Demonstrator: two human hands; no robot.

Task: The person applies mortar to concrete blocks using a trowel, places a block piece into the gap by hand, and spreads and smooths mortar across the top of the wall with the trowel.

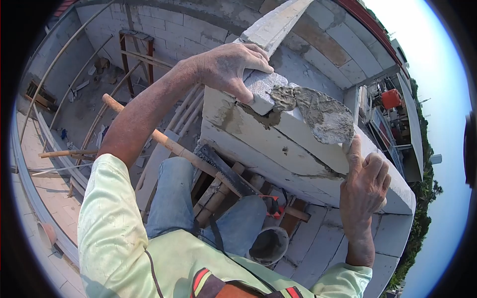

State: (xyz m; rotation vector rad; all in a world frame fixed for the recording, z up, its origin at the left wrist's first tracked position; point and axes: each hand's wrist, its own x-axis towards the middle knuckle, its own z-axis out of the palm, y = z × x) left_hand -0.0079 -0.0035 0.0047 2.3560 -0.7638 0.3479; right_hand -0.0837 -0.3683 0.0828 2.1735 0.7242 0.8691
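- Two legs in blue jeans [171, 196] are showing at the near side, below the light green shirt [198, 263].
- A bucket [269, 245] is standing just right of the legs, with grey material coating its inside.
- A handsaw [226, 171] is lying across a long bamboo pole [171, 145], between the legs and the block wall [273, 144]; something red [272, 206] is sitting near its right end.
- The right hand [365, 181] is closing narrowly around the handle of a trowel [325, 116], its index finger extending towards the blade.
- The trowel is carrying thick grey mortar, its blade reaching left over the top of the wall.
- The left hand [231, 64] is gripping a small white block [263, 89], thumb on the near side and fingers over the far part.
- The block is resting on top of the wall, with mortar [283, 98] clinging to its right end beside the blade.
- Farther off, a red container [391, 98] is sitting at the right; green trees [430, 191] are lining the far right edge.
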